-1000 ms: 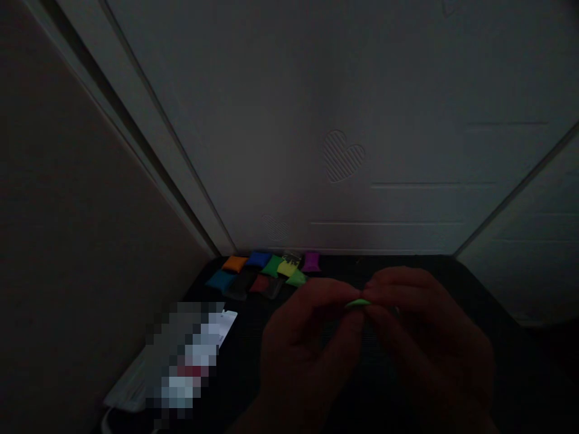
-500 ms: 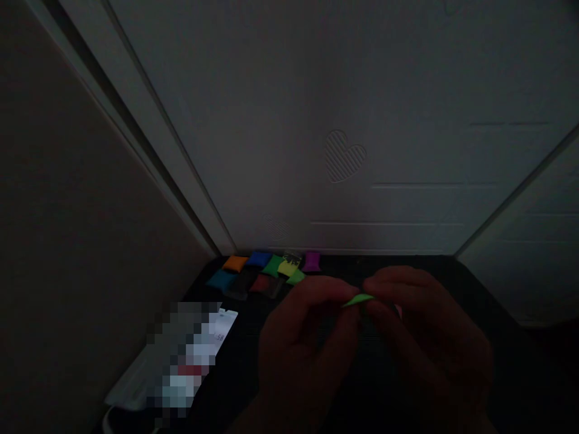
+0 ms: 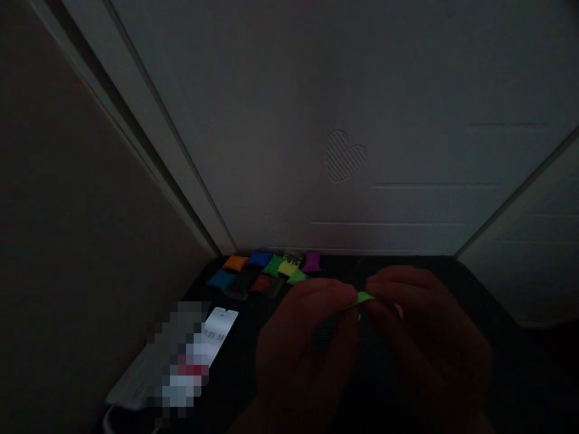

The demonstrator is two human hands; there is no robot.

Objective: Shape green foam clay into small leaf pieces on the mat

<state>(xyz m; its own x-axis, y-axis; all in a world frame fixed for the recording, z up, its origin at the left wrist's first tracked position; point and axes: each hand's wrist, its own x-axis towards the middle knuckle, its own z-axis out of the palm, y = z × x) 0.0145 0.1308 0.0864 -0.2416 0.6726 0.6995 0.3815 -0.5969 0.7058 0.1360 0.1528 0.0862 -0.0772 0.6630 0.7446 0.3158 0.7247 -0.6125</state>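
Both hands are raised over a dark table, pinching one small, flat, light green piece of clay (image 3: 365,297) between fingertips and thumbs. My left hand (image 3: 307,337) is closed on its left end. My right hand (image 3: 429,337) grips the right end with curled fingers. The piece bends slightly upward between them. Something pink (image 3: 398,310) shows just behind my right fingers, mostly hidden. A small pale green bit shows under the left fingertips; what it belongs to cannot be made out. The scene is very dark.
Several small coloured packets lie at the back left, among them an orange packet (image 3: 236,263), a blue packet (image 3: 259,258) and a purple packet (image 3: 312,261). A lit phone (image 3: 221,325), partly pixelated, lies front left. A white panel (image 3: 289,120) with embossed hearts rises behind the table (image 3: 239,361).
My left fingers have shifted slightly along the green piece, which looks a little more arched now. More of the phone's clock shows. The packets have not moved.
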